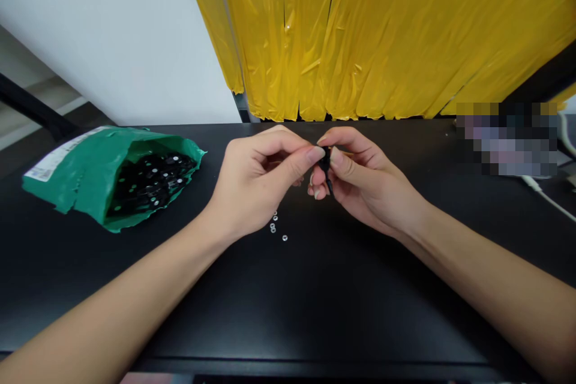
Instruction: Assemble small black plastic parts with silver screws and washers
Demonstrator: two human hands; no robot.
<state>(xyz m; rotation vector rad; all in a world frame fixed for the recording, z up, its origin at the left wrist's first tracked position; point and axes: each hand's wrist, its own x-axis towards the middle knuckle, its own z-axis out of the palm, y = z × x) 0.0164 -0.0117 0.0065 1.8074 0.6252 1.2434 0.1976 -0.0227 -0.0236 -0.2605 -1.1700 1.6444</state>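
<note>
A small black part (327, 169) with a narrow lower end is held over the table between my two hands. My right hand (371, 174) is closed, with thumb and fingers pinching it from the right. From the left, my left hand (258, 171) is closed too, its thumb and forefinger pressed at the part's upper end. Fingertips cover much of the part, so its exact kind does not show. Several tiny silver rings, like washers, lie below my left hand, one ring (285, 238) a little apart from the others.
At the left lies a torn-open green plastic bag (92, 183) with several black pieces (153, 180) inside. The black table (315, 312) meets a yellow plastic sheet (382, 36) and a white panel (157, 36) behind. A blurred-out item (513, 141) and a white cable (551, 201) are at right.
</note>
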